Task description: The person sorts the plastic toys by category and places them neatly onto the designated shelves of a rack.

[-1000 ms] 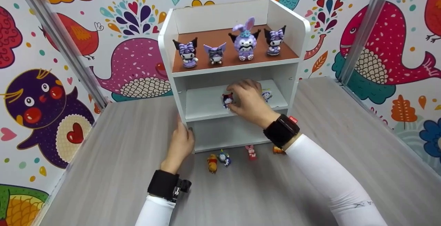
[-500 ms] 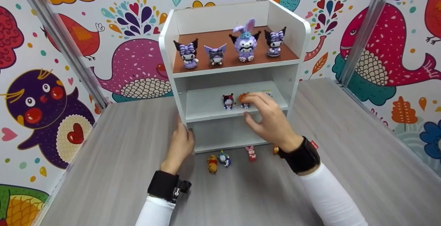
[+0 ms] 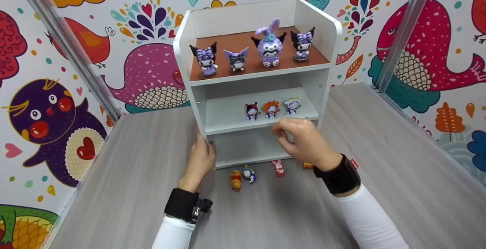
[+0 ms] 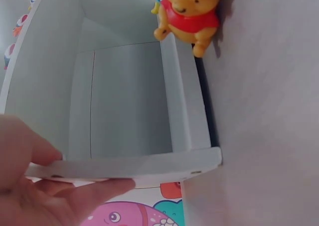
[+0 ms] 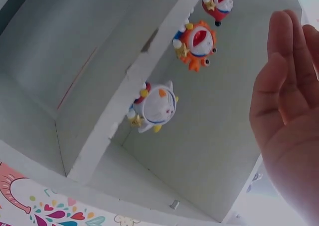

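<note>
My left hand grips the left side panel of the white shelf unit; in the left wrist view the thumb lies on the panel's inner side, fingers outside. My right hand hangs in front of the unit, just below the middle board, fingers loosely bent and holding nothing. Three small figurines stand on that board: one with a dark red hood, one with an orange mane-like hood and one with a white hood. In the right wrist view the right fingers are apart from them.
Several purple figurines, among them one with bunny ears, stand on the brown top board. On the grey table, before the unit, lie a yellow bear, a blue-white figurine, a pink rabbit and an orange figurine.
My right hand has drawn back from the middle board, down and to the right, leaving the orange-hooded figurine standing and uncovering the white-hooded one. The left hand has kept its hold.
</note>
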Tool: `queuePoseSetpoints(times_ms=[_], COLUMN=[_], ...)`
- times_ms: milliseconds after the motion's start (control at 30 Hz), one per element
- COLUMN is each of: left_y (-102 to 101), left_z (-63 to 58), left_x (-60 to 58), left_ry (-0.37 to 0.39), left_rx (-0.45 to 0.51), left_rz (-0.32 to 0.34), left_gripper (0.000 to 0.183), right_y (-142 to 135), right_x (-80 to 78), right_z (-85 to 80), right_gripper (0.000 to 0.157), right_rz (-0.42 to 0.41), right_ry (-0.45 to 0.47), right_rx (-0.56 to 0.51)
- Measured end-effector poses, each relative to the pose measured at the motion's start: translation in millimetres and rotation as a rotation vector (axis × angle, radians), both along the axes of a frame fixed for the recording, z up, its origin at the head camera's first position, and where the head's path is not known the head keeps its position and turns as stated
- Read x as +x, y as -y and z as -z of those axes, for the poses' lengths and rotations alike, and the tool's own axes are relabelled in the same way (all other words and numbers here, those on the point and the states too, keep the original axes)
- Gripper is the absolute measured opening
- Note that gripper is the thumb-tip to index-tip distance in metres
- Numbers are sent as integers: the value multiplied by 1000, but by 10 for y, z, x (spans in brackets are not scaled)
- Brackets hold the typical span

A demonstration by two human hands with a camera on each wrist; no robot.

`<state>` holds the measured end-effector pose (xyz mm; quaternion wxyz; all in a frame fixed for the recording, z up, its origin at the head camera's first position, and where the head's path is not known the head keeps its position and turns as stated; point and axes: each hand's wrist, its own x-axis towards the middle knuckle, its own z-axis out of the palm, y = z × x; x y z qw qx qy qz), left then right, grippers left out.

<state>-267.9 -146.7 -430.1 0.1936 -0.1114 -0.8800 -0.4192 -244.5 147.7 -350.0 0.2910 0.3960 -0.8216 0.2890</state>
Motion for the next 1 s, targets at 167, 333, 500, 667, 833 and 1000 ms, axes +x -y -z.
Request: queuePoseSetpoints(times_ms=[167, 333, 500, 667, 833, 1000], left_y=[2, -8, 2, 6, 5, -6], left_z=[10, -3, 3, -6, -10, -3], left_x=[-2, -15, -10, -13, -15, -15], left_ry=[-1, -7, 15, 4, 7, 10], left_rx=[0, -10, -9, -12, -10, -15], left_rz=[-6, -3, -9, -5, 1, -12], left_gripper=[65, 64, 64, 65, 65, 64], right_y=[88, 206, 310, 369, 475, 553], right_x=[10, 30, 6, -64, -94, -95], right_z=[64, 182, 311, 497, 700, 838], right_gripper=[25, 20, 15, 23, 38, 40], right_rz=[20, 27, -33, -69, -81, -100], right_ry=[10, 73, 221, 420, 489, 453], right_rx=[79, 152, 232, 390, 520, 555])
